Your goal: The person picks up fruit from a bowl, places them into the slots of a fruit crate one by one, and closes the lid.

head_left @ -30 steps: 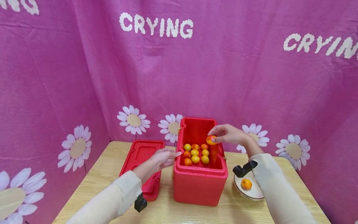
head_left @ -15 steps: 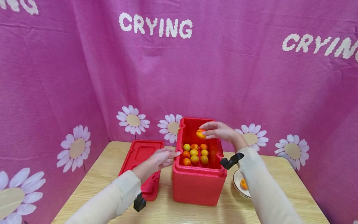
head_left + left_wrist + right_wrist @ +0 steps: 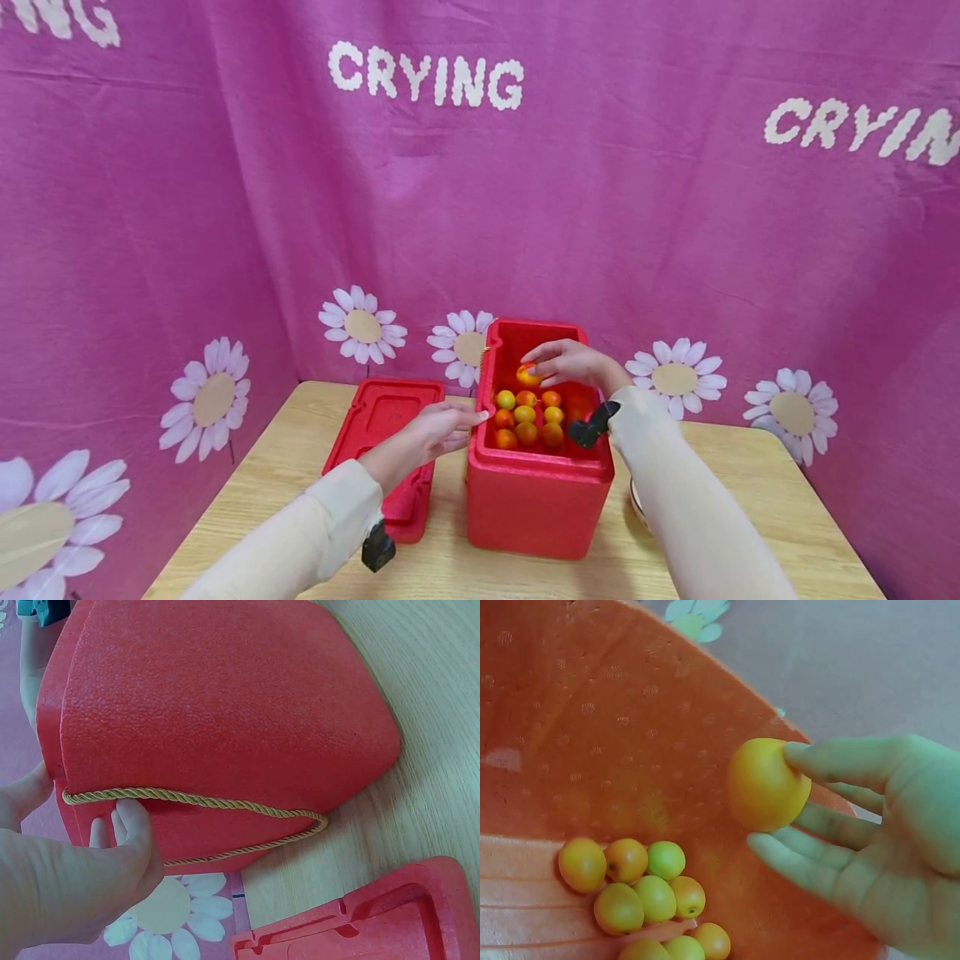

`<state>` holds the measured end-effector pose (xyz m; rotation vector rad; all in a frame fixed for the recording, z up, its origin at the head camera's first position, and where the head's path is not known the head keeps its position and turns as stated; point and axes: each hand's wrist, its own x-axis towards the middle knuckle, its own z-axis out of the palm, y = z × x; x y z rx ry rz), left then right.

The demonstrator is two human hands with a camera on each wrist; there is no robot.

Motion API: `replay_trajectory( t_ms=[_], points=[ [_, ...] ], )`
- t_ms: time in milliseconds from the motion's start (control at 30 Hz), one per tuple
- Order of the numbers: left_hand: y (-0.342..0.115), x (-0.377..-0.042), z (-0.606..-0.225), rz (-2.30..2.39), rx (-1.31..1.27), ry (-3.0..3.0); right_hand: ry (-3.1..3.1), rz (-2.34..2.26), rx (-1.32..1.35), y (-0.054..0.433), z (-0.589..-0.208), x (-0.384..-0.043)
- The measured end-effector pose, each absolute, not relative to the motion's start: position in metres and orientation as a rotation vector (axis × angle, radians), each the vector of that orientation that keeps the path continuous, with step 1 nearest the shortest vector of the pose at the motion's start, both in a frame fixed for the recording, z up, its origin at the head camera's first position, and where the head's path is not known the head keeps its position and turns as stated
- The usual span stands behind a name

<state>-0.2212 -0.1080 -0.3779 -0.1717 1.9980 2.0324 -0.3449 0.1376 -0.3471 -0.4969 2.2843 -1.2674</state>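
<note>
In the head view my right hand is inside the red foam box, pinching a round yellow-orange fruit above the others. The right wrist view shows this fruit between thumb and fingertips, apart from the small yellow, orange and green fruits on the box floor. My left hand holds the box's left rim. In the left wrist view its thumb reaches over the rim, and its fingers bend against the outer side by a gold rope handle.
A red lid lies on the wooden table left of the box. To the right, a white bowl is mostly hidden by my right sleeve. A purple curtain with flowers and lettering hangs behind.
My right hand has carried the fruit leftward from the box's right rim to the middle of the box and lowered it slightly. My left hand stays on the rim.
</note>
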Motion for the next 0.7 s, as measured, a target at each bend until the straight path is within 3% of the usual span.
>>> replay_trajectory(
  t_ms=[100, 700],
  points=[
    [-0.095, -0.229, -0.381, 1.985, -0.298, 2.046, 2.325, -1.160, -0.510, 0.135, -0.347, -0.346],
    [-0.098, -0.236, -0.382, 1.944, -0.309, 2.039, 2.774, -0.521, -0.605, 0.118, -0.339, -0.342]
  ],
)
